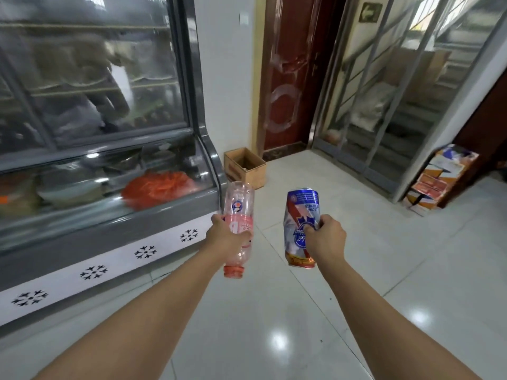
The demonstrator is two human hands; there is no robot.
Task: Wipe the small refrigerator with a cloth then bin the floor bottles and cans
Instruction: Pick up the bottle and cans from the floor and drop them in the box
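Binning stage, unfinished: left hand (223, 237) fingers grip pink plastic bottle (238, 223), right hand (326, 238) fingers grip dented beer can (300, 226), open cardboard box (245, 167) upper centre ahead.

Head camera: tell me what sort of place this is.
Probably a small eatery or food shop by a stairwell entrance. A glass display fridge holds bowls and bagged food, stacked drink cartons sit by the stairs, and an open cardboard box stands on the tiled floor beside a red door.

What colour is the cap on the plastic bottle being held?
The cap on the bottle is orange-red, seen in the head view, pointing down below the left hand.
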